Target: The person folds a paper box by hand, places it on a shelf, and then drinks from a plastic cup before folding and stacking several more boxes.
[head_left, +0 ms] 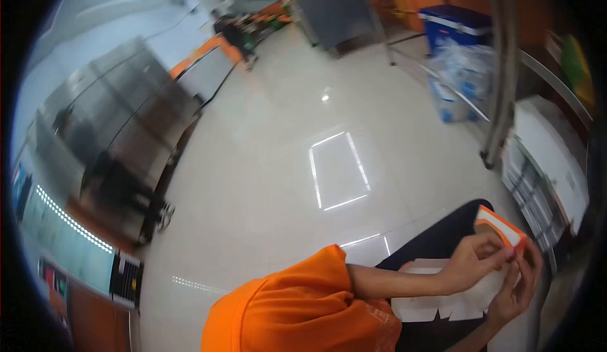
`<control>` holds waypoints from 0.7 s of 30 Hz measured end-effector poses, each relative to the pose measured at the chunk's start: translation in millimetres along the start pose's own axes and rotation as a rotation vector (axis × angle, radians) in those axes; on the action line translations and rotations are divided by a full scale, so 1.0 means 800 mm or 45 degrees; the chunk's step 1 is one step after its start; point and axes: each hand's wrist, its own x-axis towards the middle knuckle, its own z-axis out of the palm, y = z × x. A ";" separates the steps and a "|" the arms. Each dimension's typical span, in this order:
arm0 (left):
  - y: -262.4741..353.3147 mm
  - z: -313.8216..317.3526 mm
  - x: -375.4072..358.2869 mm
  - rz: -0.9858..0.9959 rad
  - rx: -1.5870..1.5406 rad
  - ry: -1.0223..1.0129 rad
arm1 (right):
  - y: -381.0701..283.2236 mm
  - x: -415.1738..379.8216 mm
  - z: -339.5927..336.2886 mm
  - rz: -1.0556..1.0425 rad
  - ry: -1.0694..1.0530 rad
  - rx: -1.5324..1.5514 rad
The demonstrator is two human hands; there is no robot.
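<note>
At the lower right, both hands are on a small folded orange-and-white card piece (504, 230), seemingly part of a paper box. My left hand (471, 265) reaches across from the orange sleeve, its thumb and fingers pinched at the card's lower edge. My right hand (520, 282) comes up from below, fingers curled around the card's right end. Below them, a flat white cardboard sheet (420, 308) with notched edges lies over my dark-trousered lap. Part of it is hidden by my left forearm.
A metal-legged table (499, 99) stands at right, with a blue cooler box (456, 24) and a plastic bag of bottles (465, 77) near it. White stacked material (550, 150) is close on the right. At left are steel cabinets (120, 93) and a person in dark clothes (123, 184).
</note>
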 end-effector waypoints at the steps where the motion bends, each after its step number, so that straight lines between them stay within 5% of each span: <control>1: 0.009 -0.002 0.000 -0.043 -0.047 -0.036 | 0.006 -0.003 0.003 -0.029 -0.051 0.053; 7: 0.040 -0.017 0.005 0.018 0.116 -0.119 | 0.005 0.017 0.028 -0.153 -0.143 -0.015; 10: 0.053 -0.022 0.003 0.073 0.141 -0.116 | -0.053 0.039 0.053 -0.343 0.211 0.010; 21: 0.059 -0.025 0.002 -0.086 -0.023 -0.166 | -0.056 0.032 0.052 -0.276 0.134 -0.035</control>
